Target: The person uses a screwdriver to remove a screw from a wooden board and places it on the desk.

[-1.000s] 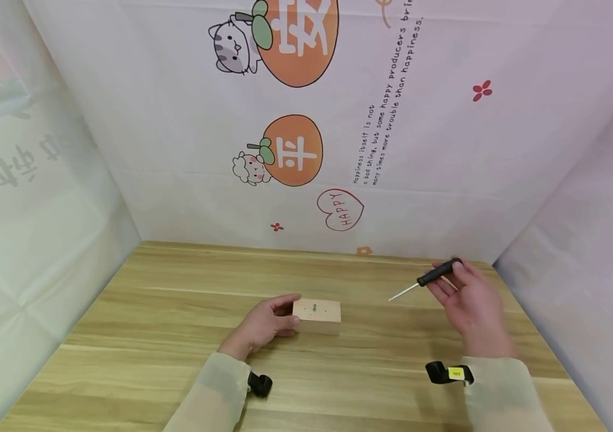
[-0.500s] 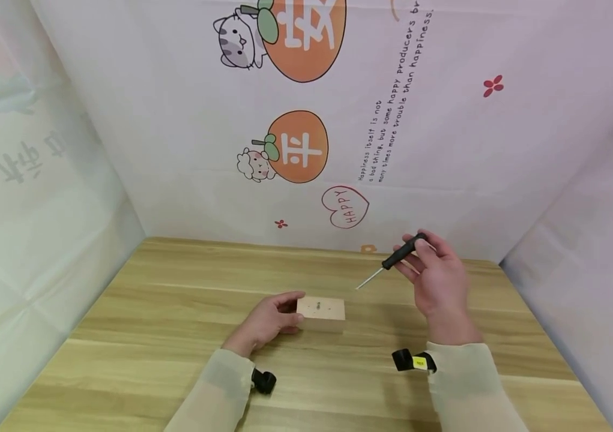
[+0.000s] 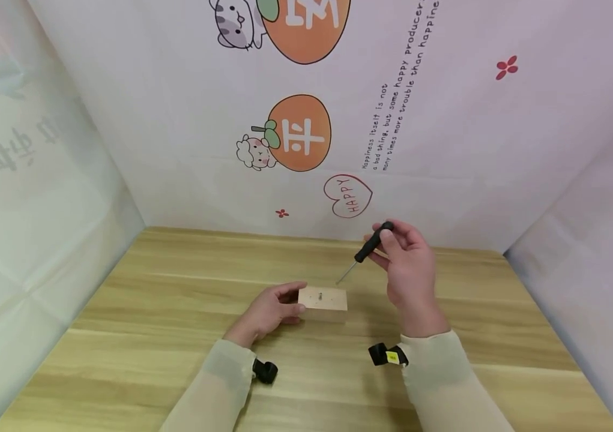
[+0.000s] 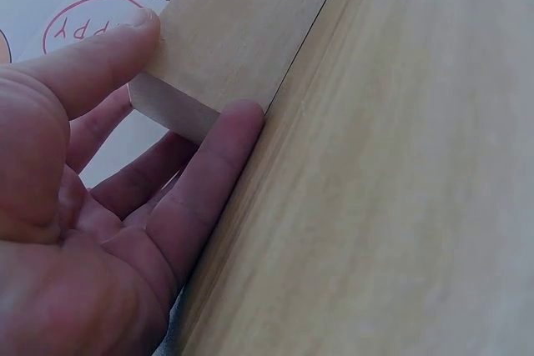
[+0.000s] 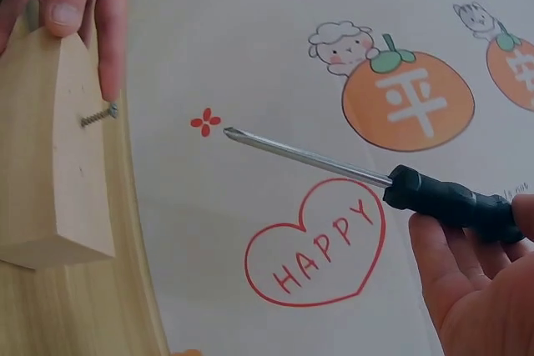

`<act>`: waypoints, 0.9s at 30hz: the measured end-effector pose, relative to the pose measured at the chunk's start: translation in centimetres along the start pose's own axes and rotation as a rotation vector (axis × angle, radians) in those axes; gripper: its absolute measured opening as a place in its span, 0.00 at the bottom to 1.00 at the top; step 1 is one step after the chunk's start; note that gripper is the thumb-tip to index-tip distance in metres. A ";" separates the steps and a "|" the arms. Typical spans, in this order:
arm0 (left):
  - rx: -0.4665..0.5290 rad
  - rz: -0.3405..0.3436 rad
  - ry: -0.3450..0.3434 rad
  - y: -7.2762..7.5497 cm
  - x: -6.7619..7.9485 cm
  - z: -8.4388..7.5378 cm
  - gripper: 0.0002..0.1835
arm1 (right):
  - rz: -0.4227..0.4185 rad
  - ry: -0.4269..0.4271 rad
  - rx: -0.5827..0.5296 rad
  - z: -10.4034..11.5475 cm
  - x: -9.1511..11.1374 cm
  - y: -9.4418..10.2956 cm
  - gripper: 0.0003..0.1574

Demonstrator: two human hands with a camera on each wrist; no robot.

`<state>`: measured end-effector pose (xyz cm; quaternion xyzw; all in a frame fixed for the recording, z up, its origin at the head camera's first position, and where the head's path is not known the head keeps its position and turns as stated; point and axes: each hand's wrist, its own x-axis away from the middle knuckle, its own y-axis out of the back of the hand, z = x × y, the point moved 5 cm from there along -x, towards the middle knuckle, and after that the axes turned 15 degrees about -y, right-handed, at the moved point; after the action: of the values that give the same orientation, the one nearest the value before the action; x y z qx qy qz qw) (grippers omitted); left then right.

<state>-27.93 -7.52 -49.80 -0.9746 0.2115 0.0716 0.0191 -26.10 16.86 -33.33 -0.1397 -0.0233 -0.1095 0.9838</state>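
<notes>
A pale wooden block (image 3: pixel 323 305) lies on the table, and my left hand (image 3: pixel 269 312) grips its left end between thumb and fingers. In the left wrist view the thumb is on the block's upper edge and a finger lies along its side. A screw (image 5: pixel 98 115) stands partway out of the block's top face, with small holes around it. My right hand (image 3: pixel 410 267) holds a screwdriver (image 3: pixel 373 243) by its black handle, above and to the right of the block. Its metal shaft (image 5: pixel 304 157) slants down toward the screw, with the Phillips tip apart from it.
The wood-grain table (image 3: pixel 176 288) runs back to a white printed sheet (image 3: pixel 436 150) with cartoon fruit and a heart. More white sheets (image 3: pixel 30 228) hang at both sides. A dark strap camera (image 3: pixel 267 372) sits on each wrist.
My right hand has carried the screwdriver leftward, bringing its tip closer to the screw. The left hand keeps its grip on the block. The head view has tilted down slightly.
</notes>
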 end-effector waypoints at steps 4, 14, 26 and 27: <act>0.008 -0.006 0.009 0.1 0.0 -0.4 0.31 | 0.026 0.072 0.098 -0.3 0.2 -1.2 0.17; -0.002 -0.015 0.016 0.0 0.0 -0.4 0.30 | 0.090 0.130 0.189 -1.0 0.7 -3.0 0.16; 0.005 -0.013 0.012 -0.6 0.0 -0.6 0.30 | 0.094 0.146 0.308 -1.7 1.3 -3.7 0.15; 0.006 -0.013 0.010 -0.6 -0.1 -0.6 0.30 | 0.094 0.146 0.311 -1.7 1.3 -3.8 0.15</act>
<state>-27.66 -6.98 -49.21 -0.9763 0.2052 0.0658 0.0214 -25.61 12.60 -33.80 0.0214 0.0383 -0.0683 0.9967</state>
